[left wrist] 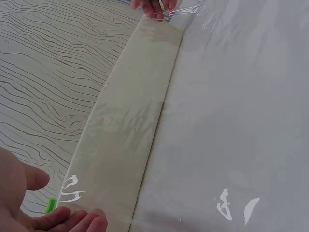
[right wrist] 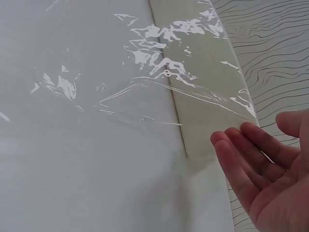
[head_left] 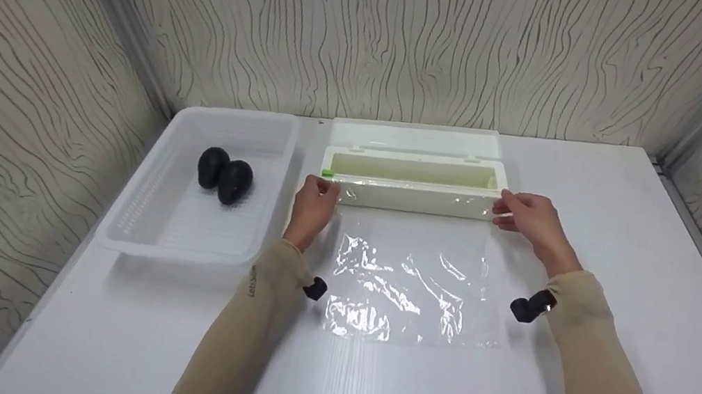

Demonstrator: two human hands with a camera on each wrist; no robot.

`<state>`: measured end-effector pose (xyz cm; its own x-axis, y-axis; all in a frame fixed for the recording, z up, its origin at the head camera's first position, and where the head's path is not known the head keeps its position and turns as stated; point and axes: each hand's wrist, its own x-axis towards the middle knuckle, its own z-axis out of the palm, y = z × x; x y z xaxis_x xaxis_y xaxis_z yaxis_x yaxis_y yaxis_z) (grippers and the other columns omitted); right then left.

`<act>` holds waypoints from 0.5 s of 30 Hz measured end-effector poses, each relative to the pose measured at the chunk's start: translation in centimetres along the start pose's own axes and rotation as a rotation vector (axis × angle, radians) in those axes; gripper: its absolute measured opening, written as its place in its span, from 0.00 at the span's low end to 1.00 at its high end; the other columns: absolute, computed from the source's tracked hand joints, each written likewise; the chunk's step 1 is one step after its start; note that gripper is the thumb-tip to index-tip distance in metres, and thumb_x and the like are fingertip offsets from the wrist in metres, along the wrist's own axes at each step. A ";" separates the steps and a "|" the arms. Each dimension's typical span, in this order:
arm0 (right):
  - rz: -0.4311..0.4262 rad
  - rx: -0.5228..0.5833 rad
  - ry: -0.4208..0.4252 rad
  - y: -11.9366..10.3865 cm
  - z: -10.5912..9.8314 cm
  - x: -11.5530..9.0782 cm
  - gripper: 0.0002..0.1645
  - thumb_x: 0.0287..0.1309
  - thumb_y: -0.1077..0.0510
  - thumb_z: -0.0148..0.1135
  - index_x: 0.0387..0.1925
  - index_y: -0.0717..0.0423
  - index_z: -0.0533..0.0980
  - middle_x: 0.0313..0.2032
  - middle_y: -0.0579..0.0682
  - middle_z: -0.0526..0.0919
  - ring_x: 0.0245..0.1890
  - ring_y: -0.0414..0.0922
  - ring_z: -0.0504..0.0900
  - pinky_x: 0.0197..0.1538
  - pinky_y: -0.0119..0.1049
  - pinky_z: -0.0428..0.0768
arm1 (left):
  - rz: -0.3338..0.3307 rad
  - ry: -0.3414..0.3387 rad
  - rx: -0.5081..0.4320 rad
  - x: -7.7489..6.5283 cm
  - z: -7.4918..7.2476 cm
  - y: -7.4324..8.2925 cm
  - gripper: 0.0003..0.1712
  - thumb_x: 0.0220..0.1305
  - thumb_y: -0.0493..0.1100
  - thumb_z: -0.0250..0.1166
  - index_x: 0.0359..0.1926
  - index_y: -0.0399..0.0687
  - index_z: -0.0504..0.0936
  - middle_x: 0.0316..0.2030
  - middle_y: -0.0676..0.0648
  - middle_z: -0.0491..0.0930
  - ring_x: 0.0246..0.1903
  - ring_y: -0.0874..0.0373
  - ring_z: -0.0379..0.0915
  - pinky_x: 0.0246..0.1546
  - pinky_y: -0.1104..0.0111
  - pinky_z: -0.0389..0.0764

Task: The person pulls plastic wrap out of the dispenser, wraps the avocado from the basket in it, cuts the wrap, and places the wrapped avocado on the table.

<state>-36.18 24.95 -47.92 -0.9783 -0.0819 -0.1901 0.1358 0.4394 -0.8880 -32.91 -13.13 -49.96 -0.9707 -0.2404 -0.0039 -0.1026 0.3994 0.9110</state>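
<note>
A white cling film dispenser (head_left: pixel 421 200) stands lengthwise near the back wall, its lid (head_left: pixel 416 138) raised behind it. From its front edge a sheet of clear cling film (head_left: pixel 408 283) runs down over the front and lies wrinkled on the table. My left hand (head_left: pixel 314 209) is at the dispenser's left front corner, fingertips (left wrist: pixel 96 220) touching the film there, thumb apart from them. Just above it sits a green slide cutter (head_left: pixel 327 173). At the opposite end, my right hand (head_left: pixel 530 222) has its fingertips (right wrist: pixel 231 133) at the film's corner, its thumb held away.
To the left, a white plastic basket (head_left: pixel 125 244) holds two dark, avocado-shaped items (head_left: pixel 235 182). Wood-patterned walls (head_left: pixel 376 39) enclose the white table (head_left: pixel 654 329) at the back and sides. A black wrist camera (head_left: pixel 532 305) is strapped under the right sleeve.
</note>
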 end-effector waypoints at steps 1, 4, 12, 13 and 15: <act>0.000 0.014 -0.002 0.0 0.0 0.2 0.35 0.81 0.42 0.45 0.61 0.72 0.73 0.55 0.63 0.81 0.41 0.35 0.87 0.51 0.28 0.86 | -0.003 0.015 0.005 0.2 0.2 0.1 0.18 0.75 0.48 0.56 0.53 0.38 0.76 0.47 0.41 0.82 0.45 0.50 0.78 0.48 0.60 0.79; 0.001 0.068 -0.003 0.1 0.0 0.7 0.34 0.81 0.44 0.46 0.61 0.73 0.73 0.51 0.58 0.83 0.41 0.35 0.87 0.53 0.30 0.86 | -0.036 0.038 -0.015 0.9 0.4 0.2 0.18 0.75 0.48 0.56 0.53 0.38 0.78 0.47 0.40 0.83 0.47 0.49 0.79 0.49 0.59 0.79; 0.013 0.186 -0.120 0.8 0.3 1.6 0.32 0.79 0.42 0.51 0.57 0.70 0.74 0.37 0.44 0.89 0.43 0.38 0.89 0.55 0.34 0.86 | -0.115 -0.053 -0.138 1.8 0.1 0.1 0.21 0.76 0.51 0.58 0.48 0.35 0.84 0.36 0.44 0.85 0.35 0.58 0.77 0.38 0.70 0.77; 0.013 0.197 -0.128 0.9 0.4 1.6 0.33 0.78 0.41 0.52 0.57 0.70 0.75 0.37 0.44 0.89 0.43 0.39 0.88 0.55 0.34 0.85 | -0.117 -0.071 -0.168 1.9 0.1 0.1 0.22 0.76 0.51 0.59 0.47 0.34 0.85 0.35 0.45 0.85 0.34 0.59 0.77 0.36 0.71 0.76; 0.015 0.209 -0.129 0.9 0.5 1.7 0.32 0.77 0.42 0.54 0.57 0.70 0.75 0.36 0.44 0.89 0.41 0.38 0.88 0.54 0.34 0.85 | -0.117 -0.100 -0.213 1.9 0.2 0.2 0.22 0.76 0.50 0.60 0.45 0.31 0.85 0.31 0.46 0.84 0.31 0.60 0.76 0.34 0.73 0.75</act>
<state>-37.62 24.73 -49.26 -0.9498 -0.1962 -0.2438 0.1926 0.2477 -0.9495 -34.82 -13.33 -49.84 -0.9727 -0.1810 -0.1454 -0.1775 0.1763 0.9682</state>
